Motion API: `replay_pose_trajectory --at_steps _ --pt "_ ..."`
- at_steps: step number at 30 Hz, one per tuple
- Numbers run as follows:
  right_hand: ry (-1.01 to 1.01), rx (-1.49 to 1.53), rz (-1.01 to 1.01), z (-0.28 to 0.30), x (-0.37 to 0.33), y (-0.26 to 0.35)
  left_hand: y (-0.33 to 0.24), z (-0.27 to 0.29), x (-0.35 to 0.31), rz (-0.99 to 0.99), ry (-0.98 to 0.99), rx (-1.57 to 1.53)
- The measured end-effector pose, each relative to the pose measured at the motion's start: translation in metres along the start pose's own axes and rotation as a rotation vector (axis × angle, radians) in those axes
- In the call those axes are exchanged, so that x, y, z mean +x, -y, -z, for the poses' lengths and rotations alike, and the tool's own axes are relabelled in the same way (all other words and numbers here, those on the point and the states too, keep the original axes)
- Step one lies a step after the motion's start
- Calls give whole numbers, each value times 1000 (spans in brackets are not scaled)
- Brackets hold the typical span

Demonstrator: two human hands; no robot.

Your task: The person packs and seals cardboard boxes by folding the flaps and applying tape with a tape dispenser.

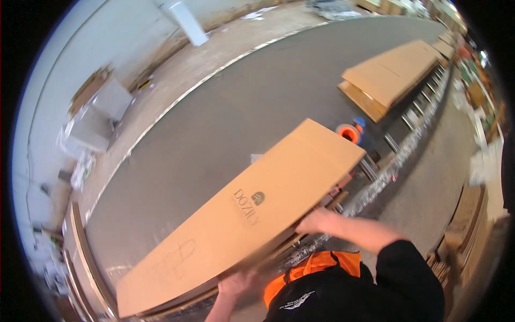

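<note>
A long, flat brown cardboard box [257,198] with dark print on its top lies slantwise before me, from lower left to upper right. At its near long side, left of the middle, my left hand [237,283] grips the edge, slightly blurred. Farther right along that side, my right hand [315,220] is closed on the edge, its fingertips hidden beneath the cardboard. Just past the box's far right end sits an orange and blue tape dispenser [351,132].
A wide grey table surface [214,107] stretches beyond the box. Another long cardboard box [394,75], its near end partly open, lies at the far right. Short metal rollers [392,143] line the right edge. Stacked cardboard [464,225] stands at right; white blocks [96,123] rest by the wall.
</note>
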State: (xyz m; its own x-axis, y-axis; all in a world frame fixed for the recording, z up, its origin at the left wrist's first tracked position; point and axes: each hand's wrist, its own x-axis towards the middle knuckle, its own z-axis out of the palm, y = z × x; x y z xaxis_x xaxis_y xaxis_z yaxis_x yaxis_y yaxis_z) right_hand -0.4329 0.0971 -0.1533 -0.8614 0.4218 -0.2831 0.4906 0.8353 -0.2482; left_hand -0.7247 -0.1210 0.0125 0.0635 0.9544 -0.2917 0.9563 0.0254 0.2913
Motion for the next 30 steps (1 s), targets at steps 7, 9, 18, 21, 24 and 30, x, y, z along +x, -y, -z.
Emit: replay_pose_trajectory --at_steps 7,9,18,21,24,30 --pt "-373 645 32 182 -11 64 29 14 -4 -287 -266 234" --pt "-191 682 -2 140 15 45 31 25 19 -219 -163 102" --pt "-96 480 40 124 51 90 43 12 7 -141 -179 -28" --pt "-40 480 59 104 55 159 48 7 12 -160 -222 -41" --pt "90 396 28 88 91 227 55 -2 3 -140 -263 -30" --pt "254 170 -28 69 99 222 71 -24 -17 -222 -377 223"
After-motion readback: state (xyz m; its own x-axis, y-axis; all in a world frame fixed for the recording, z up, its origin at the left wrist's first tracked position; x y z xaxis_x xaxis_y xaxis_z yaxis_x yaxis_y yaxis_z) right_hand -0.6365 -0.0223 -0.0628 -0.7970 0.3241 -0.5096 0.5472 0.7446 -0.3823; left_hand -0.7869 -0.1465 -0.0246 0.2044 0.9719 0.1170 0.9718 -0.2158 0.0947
